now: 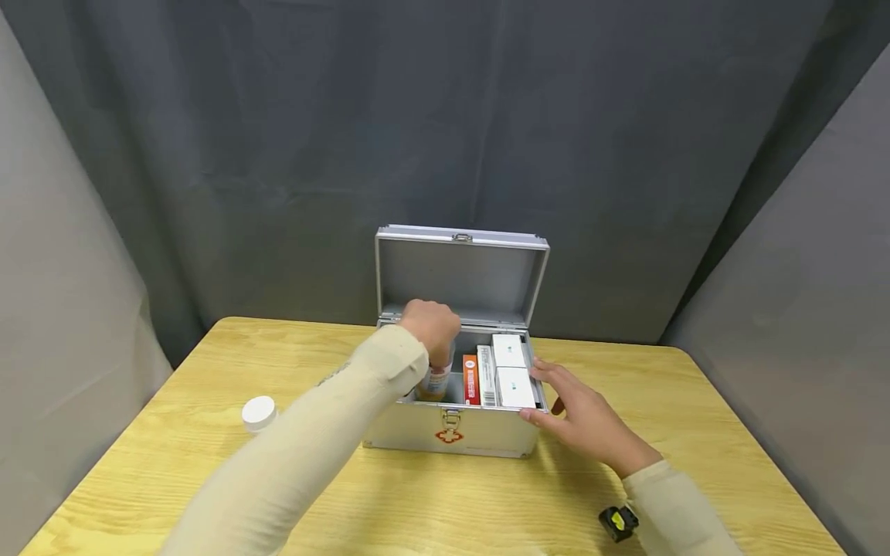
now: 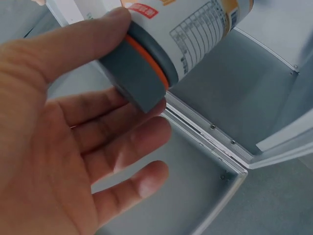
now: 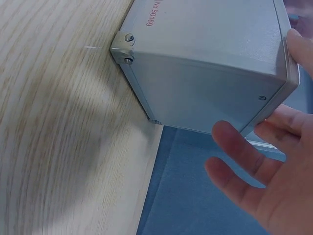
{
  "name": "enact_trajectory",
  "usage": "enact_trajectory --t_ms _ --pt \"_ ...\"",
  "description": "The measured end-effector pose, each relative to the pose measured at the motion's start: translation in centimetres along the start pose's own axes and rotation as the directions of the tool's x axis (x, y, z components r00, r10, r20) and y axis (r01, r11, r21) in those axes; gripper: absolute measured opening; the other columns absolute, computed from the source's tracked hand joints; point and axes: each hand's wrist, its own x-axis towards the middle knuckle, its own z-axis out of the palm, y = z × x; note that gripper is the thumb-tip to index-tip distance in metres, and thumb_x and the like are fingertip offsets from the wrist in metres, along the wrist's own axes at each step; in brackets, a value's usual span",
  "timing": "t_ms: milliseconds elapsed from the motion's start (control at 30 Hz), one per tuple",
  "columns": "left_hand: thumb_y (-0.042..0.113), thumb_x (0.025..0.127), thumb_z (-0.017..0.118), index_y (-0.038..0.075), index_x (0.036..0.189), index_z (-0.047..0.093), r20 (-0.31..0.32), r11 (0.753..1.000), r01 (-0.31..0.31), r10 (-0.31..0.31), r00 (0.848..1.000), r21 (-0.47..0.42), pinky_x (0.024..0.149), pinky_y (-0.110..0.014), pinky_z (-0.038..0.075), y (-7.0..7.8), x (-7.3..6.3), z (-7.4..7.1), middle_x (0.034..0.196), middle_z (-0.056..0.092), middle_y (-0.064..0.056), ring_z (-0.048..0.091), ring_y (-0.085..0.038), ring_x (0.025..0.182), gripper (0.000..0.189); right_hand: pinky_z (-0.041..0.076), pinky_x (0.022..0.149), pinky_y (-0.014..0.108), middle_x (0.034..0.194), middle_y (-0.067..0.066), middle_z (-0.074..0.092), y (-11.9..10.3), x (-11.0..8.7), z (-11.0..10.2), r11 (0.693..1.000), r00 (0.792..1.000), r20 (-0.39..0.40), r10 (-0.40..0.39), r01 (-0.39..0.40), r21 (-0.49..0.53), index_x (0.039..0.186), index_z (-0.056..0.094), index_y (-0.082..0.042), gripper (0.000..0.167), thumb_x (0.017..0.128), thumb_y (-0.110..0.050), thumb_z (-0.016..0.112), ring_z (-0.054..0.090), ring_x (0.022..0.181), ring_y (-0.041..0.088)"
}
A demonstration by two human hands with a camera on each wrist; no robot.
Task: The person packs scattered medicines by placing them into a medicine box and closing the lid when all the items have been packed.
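Observation:
A silver metal first-aid box [image 1: 452, 434], marked with a red cross emblem, stands on the table with its lid [image 1: 459, 270] raised. My left hand [image 1: 433, 328] reaches into its left part and holds a pill bottle [image 1: 436, 382] by the cap. In the left wrist view, thumb and forefinger pinch the dark grey cap [image 2: 132, 73] with its orange ring, while the other fingers spread loosely. My right hand [image 1: 580, 413] holds the box's right front corner, thumb at the front rim and fingers at the right rim. Its two outer fingers stay off the side wall [image 3: 195, 93].
Inside the box's right half are two white cartons [image 1: 514, 386], a narrow white carton [image 1: 486, 376] and a red one [image 1: 470, 380]. A white-lidded container [image 1: 259, 413] stands at left on the wooden table [image 1: 417, 502]. A small black device [image 1: 618, 522] shows beside the right sleeve.

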Motion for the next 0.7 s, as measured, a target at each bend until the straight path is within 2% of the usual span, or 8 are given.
enact_trajectory --t_ms 200,367,700 --pt "0.026 0.084 0.077 0.018 0.113 0.072 -0.002 1.000 0.003 -0.003 1.000 -0.012 0.082 -0.035 0.058 -0.1 0.3 0.2 0.106 0.074 0.003 0.068 -0.016 0.096 0.030 0.050 0.069 0.023 0.158 0.009 0.041 -0.2 0.5 0.2 1.000 1.000 -0.002 -0.001 0.001 -0.009 0.144 0.050 -0.011 0.071 0.089 -0.054 0.067 0.055 0.075 0.003" --pt "0.026 0.083 0.077 0.019 0.112 0.073 -0.017 1.000 0.014 -0.014 1.000 0.022 0.081 -0.034 0.058 0.0 0.7 0.1 0.105 0.074 0.003 0.068 -0.016 0.096 0.030 0.051 0.070 0.023 0.158 0.008 0.041 -0.4 0.9 0.3 1.000 1.000 0.004 0.000 0.000 -0.011 0.145 0.049 -0.012 0.072 0.089 -0.055 0.067 0.056 0.077 0.003" --pt "0.031 0.085 0.075 0.020 0.111 0.074 -0.017 0.998 0.055 -0.055 0.998 0.022 0.078 -0.034 0.057 0.5 1.4 0.4 0.104 0.074 0.003 0.067 -0.016 0.094 0.029 0.050 0.070 0.025 0.158 0.007 0.041 -0.7 0.8 0.1 0.998 1.000 -0.003 -0.004 0.004 -0.057 0.145 0.050 -0.012 0.072 0.090 -0.057 0.064 0.056 0.078 0.004"
